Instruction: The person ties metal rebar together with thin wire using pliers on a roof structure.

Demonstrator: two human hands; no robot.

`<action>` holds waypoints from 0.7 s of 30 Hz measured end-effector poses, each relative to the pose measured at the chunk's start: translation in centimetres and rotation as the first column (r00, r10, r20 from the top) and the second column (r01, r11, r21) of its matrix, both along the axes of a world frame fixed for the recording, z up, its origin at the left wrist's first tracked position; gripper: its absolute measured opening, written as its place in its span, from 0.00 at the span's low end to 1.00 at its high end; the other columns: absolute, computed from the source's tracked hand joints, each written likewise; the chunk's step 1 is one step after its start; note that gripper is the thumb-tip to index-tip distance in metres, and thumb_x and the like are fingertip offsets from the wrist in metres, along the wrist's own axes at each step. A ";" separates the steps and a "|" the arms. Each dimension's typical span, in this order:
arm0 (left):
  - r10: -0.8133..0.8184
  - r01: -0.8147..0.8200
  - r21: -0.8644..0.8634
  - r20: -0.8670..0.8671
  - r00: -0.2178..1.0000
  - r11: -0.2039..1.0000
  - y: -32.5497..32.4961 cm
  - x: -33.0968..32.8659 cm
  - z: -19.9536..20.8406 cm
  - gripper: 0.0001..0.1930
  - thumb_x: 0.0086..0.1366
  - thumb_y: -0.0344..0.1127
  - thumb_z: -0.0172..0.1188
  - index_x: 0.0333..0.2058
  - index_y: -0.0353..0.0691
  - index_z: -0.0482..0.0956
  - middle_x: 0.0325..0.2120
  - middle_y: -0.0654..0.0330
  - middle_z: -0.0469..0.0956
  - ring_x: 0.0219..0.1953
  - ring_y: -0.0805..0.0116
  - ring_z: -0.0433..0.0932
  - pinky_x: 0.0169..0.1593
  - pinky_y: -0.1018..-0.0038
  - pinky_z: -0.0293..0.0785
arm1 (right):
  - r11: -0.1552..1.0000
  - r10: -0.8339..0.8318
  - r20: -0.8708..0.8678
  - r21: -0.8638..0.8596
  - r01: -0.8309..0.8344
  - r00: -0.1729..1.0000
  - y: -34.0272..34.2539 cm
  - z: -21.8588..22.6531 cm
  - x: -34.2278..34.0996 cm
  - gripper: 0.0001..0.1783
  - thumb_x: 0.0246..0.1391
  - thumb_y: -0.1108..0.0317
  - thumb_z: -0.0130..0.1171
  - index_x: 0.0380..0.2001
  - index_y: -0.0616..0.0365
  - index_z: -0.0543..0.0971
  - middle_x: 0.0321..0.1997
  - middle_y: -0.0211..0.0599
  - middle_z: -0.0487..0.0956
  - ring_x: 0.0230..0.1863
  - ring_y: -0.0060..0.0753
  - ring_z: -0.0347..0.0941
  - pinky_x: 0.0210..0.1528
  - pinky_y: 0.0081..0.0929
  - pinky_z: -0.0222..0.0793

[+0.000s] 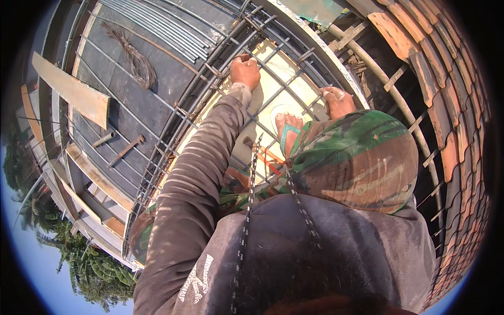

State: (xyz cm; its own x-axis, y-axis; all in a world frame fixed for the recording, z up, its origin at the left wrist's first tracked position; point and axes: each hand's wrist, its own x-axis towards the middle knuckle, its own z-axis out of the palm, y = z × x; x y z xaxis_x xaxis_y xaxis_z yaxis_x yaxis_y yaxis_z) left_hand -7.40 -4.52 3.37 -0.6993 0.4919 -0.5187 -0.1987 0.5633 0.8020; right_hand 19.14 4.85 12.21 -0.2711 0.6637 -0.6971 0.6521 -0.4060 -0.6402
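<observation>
Below me lies a grid of steel reinforcing bars (286,84) over a pale yellow board (273,58). My left hand (245,72) is closed at the grid's left side, its curled fingers on a reinforcing bar near the thick bundled bars. At the right side my right hand (337,102) is also closed, thumb and fingers pressed together on a bar by the grid's edge. Parts of both grips are hidden by the hands themselves. A tool with orange handles (272,154) and a dark head lies beside my sandaled foot (288,128), partly behind the bars.
Left are a dark deck with more bars, a coil of thin wire (137,63), a hammer (126,151), a short pipe (104,139) and a loose plank (73,89). Straight rods (163,26) lie at the far left. Roof tiles (451,100) and an open gap border the right.
</observation>
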 end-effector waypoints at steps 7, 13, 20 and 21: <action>0.019 -0.020 -0.025 -0.052 0.998 0.999 -0.4 -0.5 0.3 0.19 0.64 0.35 0.64 0.49 0.26 0.78 0.37 0.52 0.85 0.38 0.66 0.83 0.43 0.73 0.78 | 0.901 0.405 0.072 0.136 -0.411 0.911 0.6 -2.5 -3.1 0.18 0.65 0.67 0.51 0.50 0.66 0.82 0.37 0.49 0.83 0.35 0.41 0.79 0.42 0.37 0.72; -0.490 0.422 -0.254 -0.537 0.687 0.870 -0.2 2.3 3.7 0.17 0.63 0.35 0.63 0.49 0.34 0.78 0.46 0.51 0.81 0.52 0.54 0.78 0.58 0.60 0.71 | 0.820 0.466 0.204 0.266 -0.507 0.861 1.3 -5.9 -3.2 0.17 0.65 0.67 0.52 0.49 0.63 0.83 0.41 0.58 0.84 0.45 0.53 0.83 0.51 0.42 0.74; -0.715 0.677 -0.328 -0.554 0.427 0.659 4.6 0.1 0.9 0.25 0.69 0.43 0.53 0.59 0.34 0.73 0.60 0.43 0.73 0.66 0.45 0.65 0.71 0.52 0.56 | 0.944 0.249 0.120 0.190 -0.268 0.961 -0.8 -4.8 -3.5 0.16 0.65 0.66 0.53 0.48 0.60 0.85 0.37 0.52 0.86 0.39 0.43 0.84 0.45 0.37 0.75; -0.788 0.711 -0.384 -0.468 0.401 0.590 5.9 -0.4 1.2 0.25 0.69 0.43 0.52 0.58 0.33 0.73 0.60 0.42 0.73 0.66 0.44 0.65 0.71 0.52 0.55 | 0.939 0.257 0.140 0.196 -0.281 0.956 -0.2 -4.2 -3.4 0.16 0.65 0.66 0.53 0.48 0.60 0.85 0.37 0.52 0.86 0.40 0.44 0.84 0.45 0.37 0.75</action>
State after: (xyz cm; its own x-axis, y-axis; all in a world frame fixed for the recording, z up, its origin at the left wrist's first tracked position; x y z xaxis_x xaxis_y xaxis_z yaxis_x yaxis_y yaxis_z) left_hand -7.76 1.42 4.56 -0.2308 0.9335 -0.2746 0.7844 0.3455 0.5152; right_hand 15.71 4.60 8.04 -0.3889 0.7121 -0.5845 0.7899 -0.0687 -0.6093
